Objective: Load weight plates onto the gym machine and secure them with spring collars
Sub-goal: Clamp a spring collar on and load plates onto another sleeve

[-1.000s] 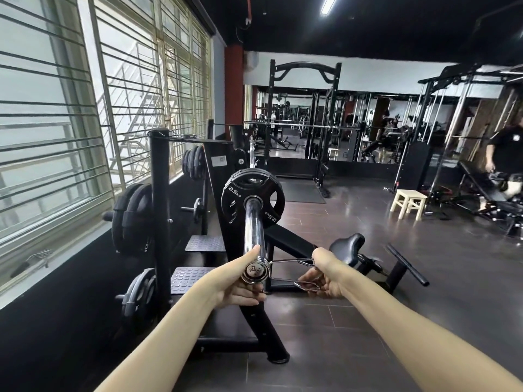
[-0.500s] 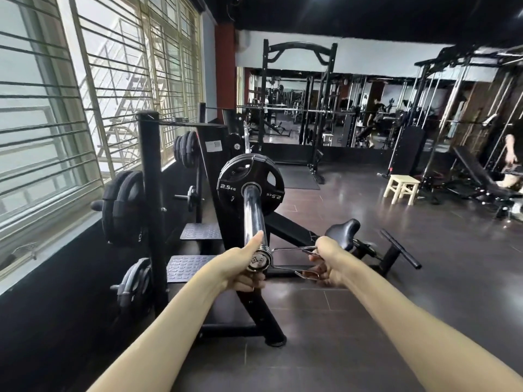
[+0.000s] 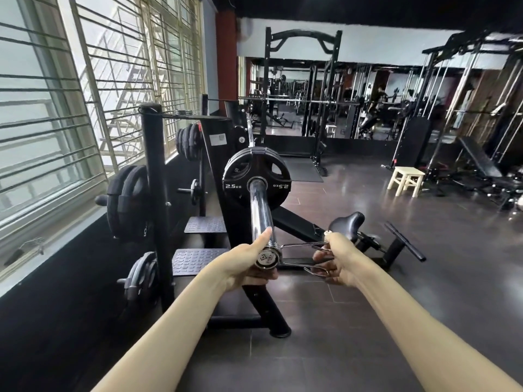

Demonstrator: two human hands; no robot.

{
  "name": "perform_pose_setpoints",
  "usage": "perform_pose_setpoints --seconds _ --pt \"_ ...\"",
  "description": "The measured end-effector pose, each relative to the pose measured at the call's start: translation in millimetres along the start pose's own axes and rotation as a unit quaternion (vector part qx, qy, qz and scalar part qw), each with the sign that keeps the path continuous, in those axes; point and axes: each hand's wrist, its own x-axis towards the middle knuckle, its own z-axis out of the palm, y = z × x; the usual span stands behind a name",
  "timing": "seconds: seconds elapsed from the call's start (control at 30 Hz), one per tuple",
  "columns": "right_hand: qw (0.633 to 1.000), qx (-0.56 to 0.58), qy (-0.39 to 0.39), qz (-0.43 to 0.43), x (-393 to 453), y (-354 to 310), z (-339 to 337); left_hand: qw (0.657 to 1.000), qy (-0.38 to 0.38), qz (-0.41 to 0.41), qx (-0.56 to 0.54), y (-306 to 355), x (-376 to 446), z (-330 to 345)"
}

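Note:
A chrome bar sleeve [image 3: 259, 210] points toward me, with black 2.5 kg plates [image 3: 254, 182] pushed to its far end. A steel spring collar [image 3: 276, 250] sits coiled around the sleeve's near tip, its two handles sticking out to the right. My left hand [image 3: 249, 264] grips the sleeve's end from the left and below, thumb lying along the bar. My right hand [image 3: 336, 260] squeezes the collar's handles together.
A black plate tree [image 3: 154, 193] with several stored plates stands at the left by the barred window. The machine's black seat [image 3: 346, 224] and footrest bar lie right of the sleeve. A small wooden stool [image 3: 407, 179], a bench and racks stand farther back.
The view has shifted a little. The collar's coil now sits on the sleeve's tip rather than just at its end; both hands keep their holds.

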Motion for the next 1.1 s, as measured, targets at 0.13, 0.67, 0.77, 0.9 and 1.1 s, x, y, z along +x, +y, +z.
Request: perform_pose_setpoints --seconds 0.13,0.67,0.77,0.9,1.1 --pt "0.993 -0.041 -0.108 0.026 -6 -12 -25 1.000 -0.018 -0.017 0.010 -4 0 -6" --pt "0.981 -0.147 -0.122 0.042 3 -13 -14 0.994 -0.082 -0.049 0.050 6 8 -26" --pt "0.981 -0.168 -0.090 0.030 3 -8 -8 0.996 -0.065 -0.050 0.028 0 9 -27" --pt "0.989 -0.121 -0.084 0.010 8 -21 -4 0.998 -0.021 -0.042 -0.047 1 15 -22" --pt "0.981 -0.172 -0.087 -0.004 35 -39 -4 0.993 0.005 -0.049 -0.108 5 37 -25"
